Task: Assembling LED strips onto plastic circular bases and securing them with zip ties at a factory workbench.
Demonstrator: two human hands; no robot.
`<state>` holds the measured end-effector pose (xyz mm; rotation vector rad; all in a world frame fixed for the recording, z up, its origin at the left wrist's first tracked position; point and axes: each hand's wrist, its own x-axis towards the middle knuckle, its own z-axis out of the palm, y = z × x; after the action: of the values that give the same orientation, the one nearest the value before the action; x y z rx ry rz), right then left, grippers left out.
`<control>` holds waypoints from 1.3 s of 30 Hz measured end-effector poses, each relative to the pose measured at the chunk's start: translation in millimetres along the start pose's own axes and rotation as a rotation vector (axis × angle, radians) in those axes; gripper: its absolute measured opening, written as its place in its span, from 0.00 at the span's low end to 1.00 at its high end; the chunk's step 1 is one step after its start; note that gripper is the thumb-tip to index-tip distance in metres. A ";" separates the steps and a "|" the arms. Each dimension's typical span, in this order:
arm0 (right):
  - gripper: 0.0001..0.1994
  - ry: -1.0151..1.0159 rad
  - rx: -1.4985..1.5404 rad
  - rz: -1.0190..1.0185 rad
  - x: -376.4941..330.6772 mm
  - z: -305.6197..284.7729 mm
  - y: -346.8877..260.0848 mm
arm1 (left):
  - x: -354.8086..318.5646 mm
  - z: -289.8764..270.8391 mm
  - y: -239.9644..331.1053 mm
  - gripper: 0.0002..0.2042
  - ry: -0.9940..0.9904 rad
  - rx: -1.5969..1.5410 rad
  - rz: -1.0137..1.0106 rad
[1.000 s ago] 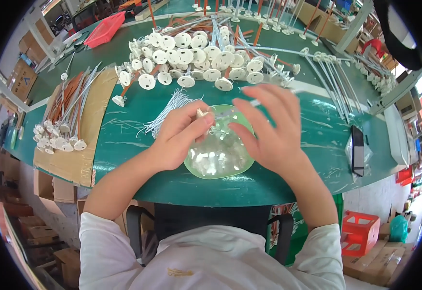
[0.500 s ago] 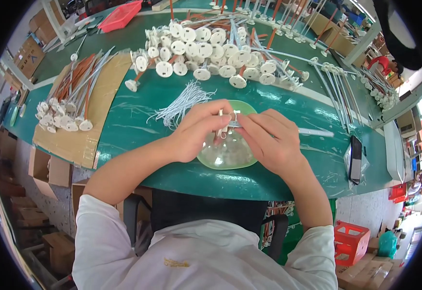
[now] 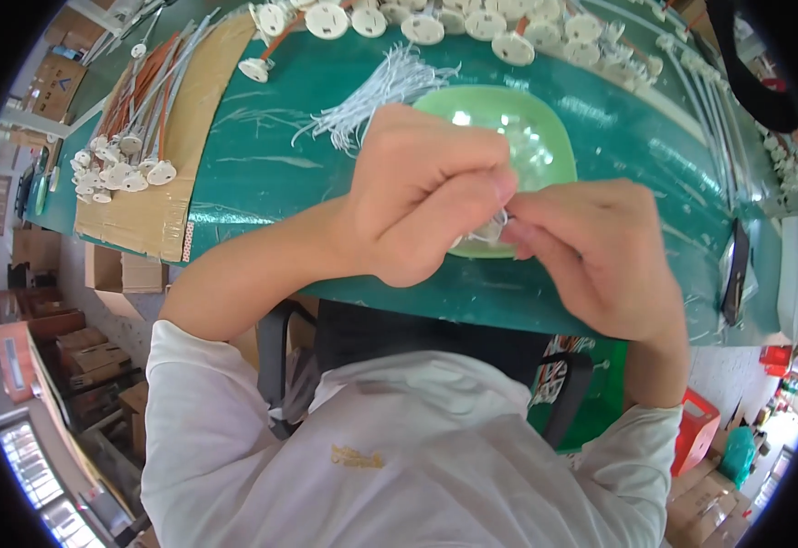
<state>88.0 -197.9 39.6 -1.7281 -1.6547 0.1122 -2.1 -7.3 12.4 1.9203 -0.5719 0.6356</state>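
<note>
My left hand (image 3: pixel 426 192) is closed in a fist, thumb pressed against the curled fingers, at the near edge of the bowl. Just right of it, my right hand (image 3: pixel 604 247) pinches with thumb and forefinger. A thin white wire (image 3: pixel 501 219) loops between the two sets of fingertips, mostly hidden by them. Behind and under the hands sits a light green bowl (image 3: pixel 559 128) with small shiny clear pieces in it. A bundle of loose white wires (image 3: pixel 385 91) lies on the green table to the left of the bowl.
Round white lamp-holder-like discs (image 3: pixel 486 25) on stems crowd the table's far side. More discs with brown and grey sleeves (image 3: pixel 125 173) lie on a cardboard sheet (image 3: pixel 166 210) at the left. A dark phone-like object (image 3: pixel 735 274) rests near the right edge.
The view has tilted down and closer. My hands now look larger and nearer to me, at the bowl's near side. The grey tube that stuck out right of my right hand no longer shows.
</note>
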 end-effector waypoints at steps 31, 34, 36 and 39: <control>0.06 0.131 0.073 0.004 -8.8 22.6 1.9 | -8.0 7.2 0.1 0.21 -0.114 -0.262 -0.451; 0.05 0.120 0.068 0.028 -8.6 17.6 0.5 | -4.7 4.9 -0.1 0.23 -0.122 -0.285 -0.460; 0.04 0.112 0.071 0.030 -6.6 13.3 -1.9 | 3.5 -1.0 6.5 0.22 -0.102 -0.427 -0.647; 0.04 0.100 0.079 0.013 -4.7 9.9 -1.2 | 3.6 5.6 15.1 0.21 -0.052 -0.458 -0.587</control>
<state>80.9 -197.9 31.0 -1.6587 -1.5461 0.0945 -8.0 -18.8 22.7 1.5568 -0.1421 0.0648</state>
